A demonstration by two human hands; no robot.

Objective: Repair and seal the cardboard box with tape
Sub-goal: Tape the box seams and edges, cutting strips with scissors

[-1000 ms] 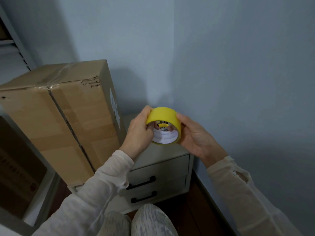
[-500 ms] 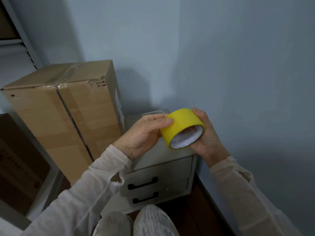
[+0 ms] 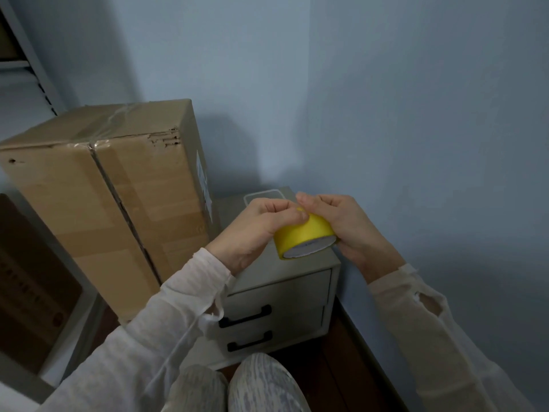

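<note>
- Head view: both hands hold a yellow tape roll (image 3: 303,237) above a small white drawer cabinet (image 3: 285,295) in the corner of a blue-walled room.
- Left hand (image 3: 255,230) curls over the roll's upper left side, its fingertips pressed on the yellow outer band.
- Right hand (image 3: 347,227) cups the roll from the right, fingers bent round its far edge and thumb close to the left fingertips at the top of the roll.
- Roll is tilted, its white inner core facing down and toward the camera.
- Cardboard box (image 3: 113,200) stands upright just left of the cabinet, apart from both hands; clear tape runs over its top and down the front seam, and its upper front edge is torn near the right corner.
- Cabinet front shows two black drawer handles (image 3: 246,318).
</note>
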